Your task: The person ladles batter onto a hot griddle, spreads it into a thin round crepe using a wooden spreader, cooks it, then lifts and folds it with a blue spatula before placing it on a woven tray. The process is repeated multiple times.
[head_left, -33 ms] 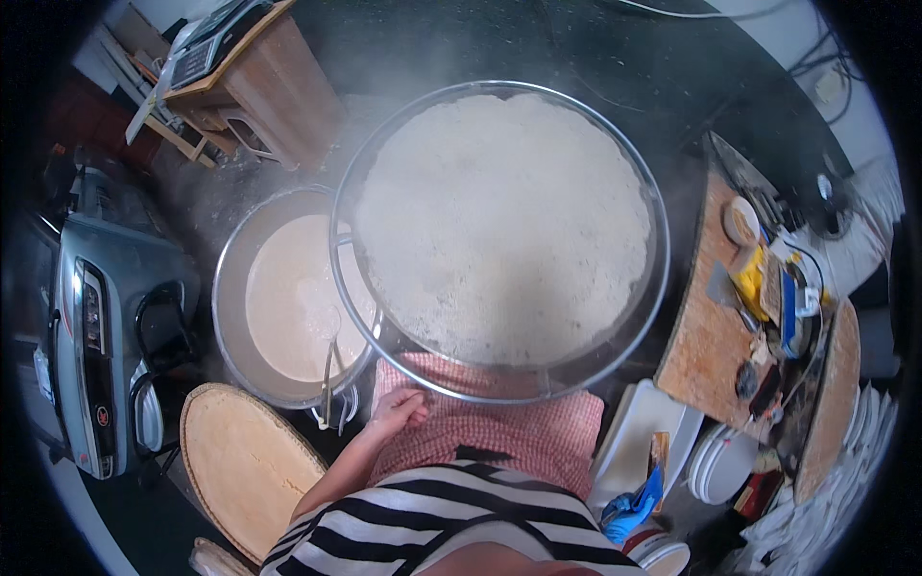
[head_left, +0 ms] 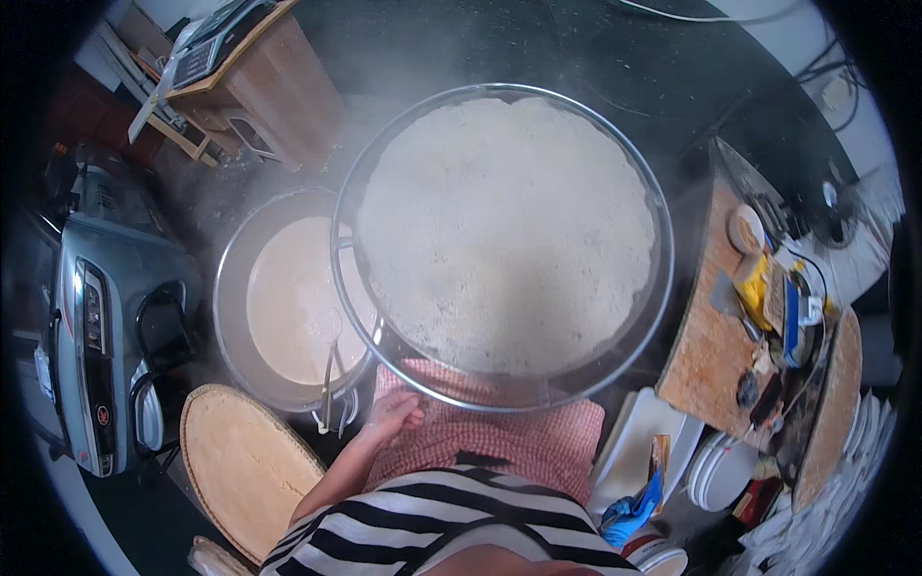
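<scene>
My left hand (head_left: 399, 413) is closed, its fingers curled in with nothing showing in them. It rests before my red checked apron (head_left: 461, 432), just below the near rim of a large round metal pan and apart from it. The pan (head_left: 549, 395) is wide and shallow, and a pale, floury-looking layer (head_left: 509, 221) covers its inside. To the left, partly under the pan's edge, stands a deep metal pot (head_left: 228, 317) of creamy beige liquid (head_left: 288, 298). A ladle (head_left: 327, 384) leans in the pot, its handle over the near rim. My right hand is not in view.
At left are a round beige board or lid (head_left: 245, 451) and a grey-green vehicle (head_left: 125, 288). A wooden cabinet (head_left: 279, 91) stands behind. At right are a cluttered wooden table (head_left: 701, 355), a white tray (head_left: 615, 470) with a blue glove or cloth (head_left: 629, 514), and stacked white lids (head_left: 720, 470).
The pan sits slightly lower and farther right in the picture. My left hand has shifted slightly, still closed.
</scene>
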### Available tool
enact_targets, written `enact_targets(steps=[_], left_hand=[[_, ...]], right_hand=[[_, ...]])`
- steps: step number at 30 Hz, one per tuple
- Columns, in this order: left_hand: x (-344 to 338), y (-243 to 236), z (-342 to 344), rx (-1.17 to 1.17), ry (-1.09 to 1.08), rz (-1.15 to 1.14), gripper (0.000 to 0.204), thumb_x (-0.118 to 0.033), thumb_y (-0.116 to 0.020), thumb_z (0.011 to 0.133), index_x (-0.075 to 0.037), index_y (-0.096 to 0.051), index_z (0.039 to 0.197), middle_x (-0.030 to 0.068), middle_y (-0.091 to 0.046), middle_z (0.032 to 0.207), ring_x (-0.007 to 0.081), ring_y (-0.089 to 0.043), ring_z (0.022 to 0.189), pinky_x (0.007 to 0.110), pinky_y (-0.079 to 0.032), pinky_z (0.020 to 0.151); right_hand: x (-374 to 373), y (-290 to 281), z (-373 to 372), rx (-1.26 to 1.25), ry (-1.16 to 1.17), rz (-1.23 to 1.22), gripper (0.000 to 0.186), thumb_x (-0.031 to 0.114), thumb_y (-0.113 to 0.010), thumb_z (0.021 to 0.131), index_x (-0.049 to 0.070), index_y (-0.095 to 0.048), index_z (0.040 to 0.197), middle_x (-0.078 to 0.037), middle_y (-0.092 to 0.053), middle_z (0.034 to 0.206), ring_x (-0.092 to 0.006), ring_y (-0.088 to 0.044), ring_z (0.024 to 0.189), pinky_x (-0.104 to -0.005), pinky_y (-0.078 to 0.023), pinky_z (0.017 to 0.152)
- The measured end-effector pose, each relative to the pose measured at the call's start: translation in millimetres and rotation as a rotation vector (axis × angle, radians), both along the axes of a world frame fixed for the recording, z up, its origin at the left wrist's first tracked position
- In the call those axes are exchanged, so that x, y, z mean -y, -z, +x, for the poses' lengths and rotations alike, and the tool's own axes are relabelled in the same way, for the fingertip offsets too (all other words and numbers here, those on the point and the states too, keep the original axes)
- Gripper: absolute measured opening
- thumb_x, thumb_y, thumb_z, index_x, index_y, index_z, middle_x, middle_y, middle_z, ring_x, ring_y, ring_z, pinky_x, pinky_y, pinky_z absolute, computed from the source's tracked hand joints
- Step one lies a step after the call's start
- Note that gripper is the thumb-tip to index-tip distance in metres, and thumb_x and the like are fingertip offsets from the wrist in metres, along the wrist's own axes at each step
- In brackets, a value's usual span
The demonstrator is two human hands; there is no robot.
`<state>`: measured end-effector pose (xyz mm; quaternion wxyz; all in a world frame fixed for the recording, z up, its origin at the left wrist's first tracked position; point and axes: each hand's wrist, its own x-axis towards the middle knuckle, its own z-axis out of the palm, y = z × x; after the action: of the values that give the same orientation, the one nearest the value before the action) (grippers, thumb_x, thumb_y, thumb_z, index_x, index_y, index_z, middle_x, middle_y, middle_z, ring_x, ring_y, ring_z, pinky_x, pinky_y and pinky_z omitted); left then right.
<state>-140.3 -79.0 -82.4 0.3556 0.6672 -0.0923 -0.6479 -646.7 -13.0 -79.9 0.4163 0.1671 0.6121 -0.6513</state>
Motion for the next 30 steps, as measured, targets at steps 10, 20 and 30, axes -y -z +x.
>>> enact_targets(steps=[10, 20, 30], left_hand=[[22, 19, 23, -0.028, -0.262, 0.107, 0.008, -0.008, -0.053, 0.085, -0.005, -0.060, 0.085, 0.0060, -0.062, 0.070, 0.0144, -0.060, 0.057, 0.027, -0.050, 0.052], [21, 17, 27, -0.151, -0.283, 0.094, 0.015, -0.008, -0.051, 0.082, -0.005, -0.058, 0.095, 0.0094, -0.064, 0.077, 0.0190, -0.063, 0.065, 0.030, -0.052, 0.059], [32, 34, 38, -0.015, -0.367, -0.132, 0.015, -0.015, -0.050, 0.089, -0.002, -0.055, 0.096, 0.0103, -0.062, 0.093, 0.0147, -0.060, 0.077, 0.026, -0.051, 0.071]], right_hand=[[33, 78, -40, -0.074, -0.108, 0.063, 0.037, 0.049, -0.051, 0.082, 0.018, -0.044, 0.062, 0.003, -0.039, 0.048, -0.0088, -0.033, 0.035, -0.0213, -0.024, 0.032], [41, 94, -51, 0.120, -0.231, -0.093, 0.032, 0.046, -0.052, 0.082, 0.018, -0.050, 0.066, 0.005, -0.045, 0.055, -0.0072, -0.039, 0.043, -0.0189, -0.029, 0.038], [42, 51, -24, 0.004, -0.424, -0.061, 0.039, 0.042, -0.055, 0.082, 0.010, -0.059, 0.103, -0.004, -0.060, 0.097, -0.0189, -0.053, 0.094, -0.0270, -0.044, 0.074]])
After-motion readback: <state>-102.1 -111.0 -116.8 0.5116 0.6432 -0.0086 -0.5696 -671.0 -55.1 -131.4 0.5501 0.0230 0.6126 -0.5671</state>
